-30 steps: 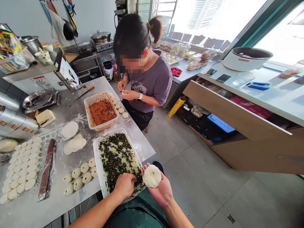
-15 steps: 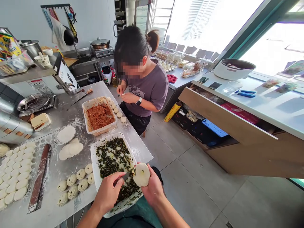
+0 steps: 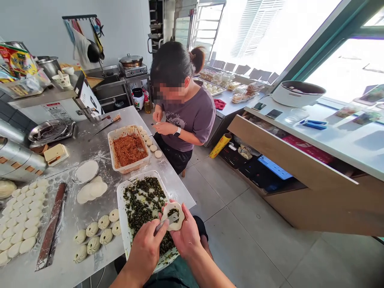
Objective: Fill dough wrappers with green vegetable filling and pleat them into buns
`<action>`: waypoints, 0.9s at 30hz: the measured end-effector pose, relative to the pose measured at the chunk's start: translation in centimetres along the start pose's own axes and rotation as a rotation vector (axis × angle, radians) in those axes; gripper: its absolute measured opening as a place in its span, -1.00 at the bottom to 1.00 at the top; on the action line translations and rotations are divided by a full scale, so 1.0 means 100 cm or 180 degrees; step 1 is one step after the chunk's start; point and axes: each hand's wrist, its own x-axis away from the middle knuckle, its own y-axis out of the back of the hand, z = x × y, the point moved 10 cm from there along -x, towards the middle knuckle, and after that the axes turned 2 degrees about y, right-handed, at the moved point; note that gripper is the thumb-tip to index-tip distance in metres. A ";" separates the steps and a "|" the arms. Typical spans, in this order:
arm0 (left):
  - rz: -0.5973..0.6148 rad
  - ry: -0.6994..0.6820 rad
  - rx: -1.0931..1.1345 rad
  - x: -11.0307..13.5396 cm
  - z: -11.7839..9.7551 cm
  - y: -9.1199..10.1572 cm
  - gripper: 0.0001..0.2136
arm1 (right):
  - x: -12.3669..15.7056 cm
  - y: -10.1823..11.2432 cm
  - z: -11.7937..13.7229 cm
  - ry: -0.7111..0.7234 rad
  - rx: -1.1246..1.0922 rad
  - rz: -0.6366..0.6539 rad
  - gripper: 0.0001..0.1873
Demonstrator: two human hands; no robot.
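In my right hand (image 3: pixel 189 238), palm up, lies a round dough wrapper (image 3: pixel 177 209), cupped by the fingers and thumb. Dark green chopped filling (image 3: pixel 173 213) sits in its middle. My left hand (image 3: pixel 147 242) grips a small flat filling spatula (image 3: pixel 172 218), its blade pressed on that filling. Below both hands is a white tub (image 3: pixel 120 200) of chopped greens, partly covered by the left hand. Several pleated buns (image 3: pixel 93 245) stand on the steel table left of the tub.
A co-worker (image 3: pixel 192 116) works across the table corner, near a tub of reddish filling (image 3: pixel 129 150). Loose wrappers (image 3: pixel 92 189), a dark rolling pin (image 3: pixel 52 224) and rows of dough pieces (image 3: pixel 24 216) lie leftward. A knife (image 3: pixel 106 125) rests farther back. An open drawer (image 3: pixel 288 156) juts out at right.
The spatula has moved from the tub's edge onto the wrapper, where green filling now shows in the middle. The wrapper has become more cupped. The view has shifted slightly.
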 end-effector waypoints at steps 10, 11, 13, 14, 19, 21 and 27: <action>0.1256 0.1499 -0.0210 0.018 0.115 -0.062 -0.63 | 0.020 0.039 0.052 -0.0437 -0.0071 0.0058 -0.60; 0.1232 0.1550 -0.0256 0.012 0.123 -0.068 -0.63 | 0.016 0.047 0.050 -0.0432 -0.0069 -0.0020 -0.63; 0.1137 0.1698 -0.0385 -0.002 0.139 -0.076 -0.60 | 0.010 0.064 0.044 -0.0360 0.0004 -0.0193 -0.68; 0.1077 0.1781 -0.0449 -0.009 0.148 -0.078 -0.58 | 0.008 0.071 0.040 -0.0302 0.0041 -0.0249 -0.69; 0.0853 0.2146 -0.0641 -0.044 0.196 -0.076 -0.64 | 0.016 0.091 0.014 -0.0380 0.0102 -0.0230 -0.65; 0.0772 0.2277 -0.0667 -0.055 0.214 -0.076 -0.62 | 0.020 0.098 0.006 -0.0446 0.0063 -0.0254 -0.65; 0.0658 0.2355 -0.0556 -0.076 0.224 -0.099 -0.59 | 0.018 0.110 0.002 -0.0384 -0.0033 -0.0248 -0.65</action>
